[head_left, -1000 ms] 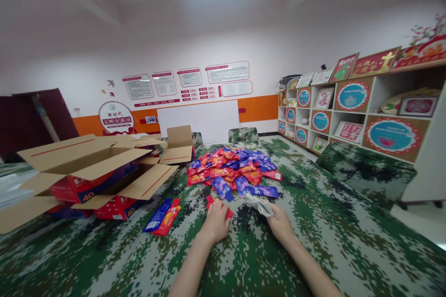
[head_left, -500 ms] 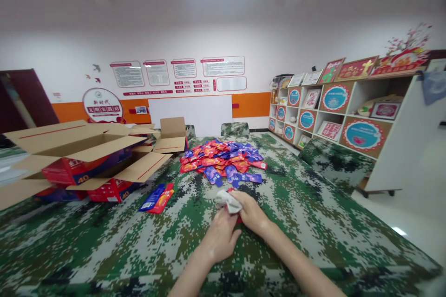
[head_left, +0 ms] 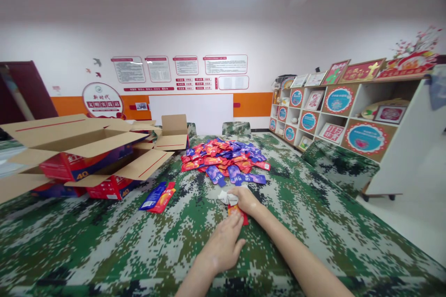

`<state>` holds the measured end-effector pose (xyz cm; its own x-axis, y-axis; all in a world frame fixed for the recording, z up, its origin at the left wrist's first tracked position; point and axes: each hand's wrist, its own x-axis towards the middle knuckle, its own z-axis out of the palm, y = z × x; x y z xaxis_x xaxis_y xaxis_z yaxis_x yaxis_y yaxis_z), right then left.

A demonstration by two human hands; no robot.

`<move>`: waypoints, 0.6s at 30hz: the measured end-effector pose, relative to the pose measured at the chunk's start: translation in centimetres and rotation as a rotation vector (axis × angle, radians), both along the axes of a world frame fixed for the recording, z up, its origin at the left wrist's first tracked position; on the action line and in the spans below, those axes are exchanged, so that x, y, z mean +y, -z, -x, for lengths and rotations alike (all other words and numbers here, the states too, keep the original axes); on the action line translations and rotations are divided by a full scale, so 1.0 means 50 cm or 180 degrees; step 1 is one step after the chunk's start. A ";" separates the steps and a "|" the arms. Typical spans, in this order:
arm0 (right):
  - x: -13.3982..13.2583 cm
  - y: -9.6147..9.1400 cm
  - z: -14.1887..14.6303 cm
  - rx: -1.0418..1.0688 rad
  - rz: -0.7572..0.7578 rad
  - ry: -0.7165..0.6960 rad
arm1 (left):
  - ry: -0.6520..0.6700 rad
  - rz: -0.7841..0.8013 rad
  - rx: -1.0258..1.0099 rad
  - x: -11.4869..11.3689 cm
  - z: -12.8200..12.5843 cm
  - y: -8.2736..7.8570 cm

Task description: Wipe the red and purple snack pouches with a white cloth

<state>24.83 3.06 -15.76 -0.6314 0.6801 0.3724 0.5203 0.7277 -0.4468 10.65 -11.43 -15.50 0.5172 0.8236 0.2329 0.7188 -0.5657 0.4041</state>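
- On the left, red-and-blue cardboard boxes (head_left: 81,164) read "40".
- Right hand (head_left: 245,199) grasped crumpled white cloth (head_left: 226,196).
- Left hand (head_left: 223,242), unclenched, lay against red rectangular packet (head_left: 234,208).

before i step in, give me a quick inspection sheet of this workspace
surface: camo tablecloth, some creases
job's things: grey-white cloth at the far end of a red packet; pile of red and blue packets beyond; red-and-blue pair lying to the left
clutter: open boxes at left, flaps spread
grip: right hand holds the cloth; left hand lies flat, fingertips on the packet's near end
cables: nothing seen
surroundings: shelf and camo chair at right, posters on the wall ahead
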 end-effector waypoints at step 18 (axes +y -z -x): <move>-0.166 -0.013 -0.032 0.0310 -0.0220 -0.0253 | -0.0049 -0.0147 -0.0068 -0.015 -0.004 -0.009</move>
